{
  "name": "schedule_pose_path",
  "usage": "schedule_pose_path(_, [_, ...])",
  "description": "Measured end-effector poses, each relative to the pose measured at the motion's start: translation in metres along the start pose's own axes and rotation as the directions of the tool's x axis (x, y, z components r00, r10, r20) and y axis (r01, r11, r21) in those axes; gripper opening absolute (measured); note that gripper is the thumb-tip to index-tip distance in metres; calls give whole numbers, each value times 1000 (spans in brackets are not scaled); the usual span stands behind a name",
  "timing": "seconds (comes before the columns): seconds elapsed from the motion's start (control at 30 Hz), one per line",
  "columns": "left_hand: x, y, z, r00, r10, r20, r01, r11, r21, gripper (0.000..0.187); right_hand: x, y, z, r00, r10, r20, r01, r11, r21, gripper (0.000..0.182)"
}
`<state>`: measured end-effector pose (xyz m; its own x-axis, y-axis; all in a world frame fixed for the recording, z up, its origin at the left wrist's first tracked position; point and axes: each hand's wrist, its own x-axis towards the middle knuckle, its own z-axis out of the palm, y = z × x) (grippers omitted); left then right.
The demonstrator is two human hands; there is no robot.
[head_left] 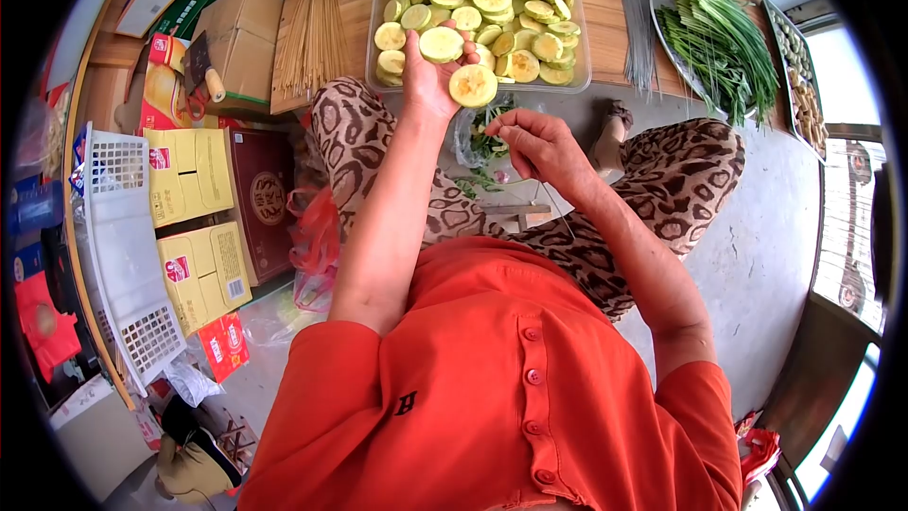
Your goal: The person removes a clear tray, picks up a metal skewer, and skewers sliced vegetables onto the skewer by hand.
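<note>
Zucchini slices (442, 44) lie in the cupped left hand (430, 83), near the pinched right hand (541, 145)

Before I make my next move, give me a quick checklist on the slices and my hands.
1. Two slices at the left hand: ok, cut faces in view.
2. Right hand apart from those slices: ok, a gap shows.
3. Something pinched in the right hand's fingers: cannot tell, too fine to make out.
4. More slices in the clear tub: ok, heaped.
5. Thin grey sticks on the wooden table: ok, right of the tub.
</note>
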<state>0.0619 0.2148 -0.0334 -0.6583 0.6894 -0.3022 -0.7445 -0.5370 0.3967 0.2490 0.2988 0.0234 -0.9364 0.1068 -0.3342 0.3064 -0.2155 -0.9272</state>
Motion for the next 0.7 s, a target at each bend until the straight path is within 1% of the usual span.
schedule_pose_path(0.07, [-1,0,3,1000,-7,20,7,1000,8,58,-1,-1,0,1000,0,-7,0,1000,-6,20])
schedule_pose_path(0.13, [-4,-4,7,997,-54,61,56,998,-30,58,-1,-3,0,1000,-1,-14,1,1000,-10,20])
schedule_pose_path(0.23, [-4,-8,6,995,-52,81,52,999,2,58,-1,-5,-1,999,38,-31,-38,999,31,21])
schedule_pose_path(0.33, [-6,-11,9,997,-21,77,22,1000,-6,58,-1,0,-3,1000,13,-25,-12,999,46,21])
schedule_pose_path(0.37, [-5,-9,10,997,-21,79,22,1000,-6,58,1,4,-2,999,-11,-50,14,999,45,20])
schedule_pose_path(0.43, [-4,-4,10,992,-27,121,38,996,-84,60,2,7,-1,996,-37,-76,40,998,44,19])
schedule_pose_path(0.47, [-4,-2,12,992,-28,121,38,996,-83,60,1,8,1,987,-98,-126,87,992,-88,18])
schedule_pose_path(0.5, [-5,0,15,996,-21,82,29,995,-97,59,0,7,2,972,-166,-167,127,967,-221,17])
schedule_pose_path(0.53, [-4,2,18,999,-13,43,18,994,-109,59,0,7,2,972,-168,-165,129,967,-222,17])
schedule_pose_path(0.57, [-6,2,20,1000,5,21,-3,998,-66,60,-1,7,3,957,-224,-182,170,947,-274,17])
schedule_pose_path(0.6, [-8,2,23,1000,6,22,-4,998,-65,60,-1,7,3,940,-280,-195,206,922,-327,17])
schedule_pose_path(0.63, [-10,2,25,1000,10,27,-8,997,-71,60,0,8,3,940,-280,-196,207,922,-327,17])
schedule_pose_path(0.7, [-11,0,26,999,13,33,-10,997,-79,60,0,11,2,952,-234,-196,204,965,-164,17])
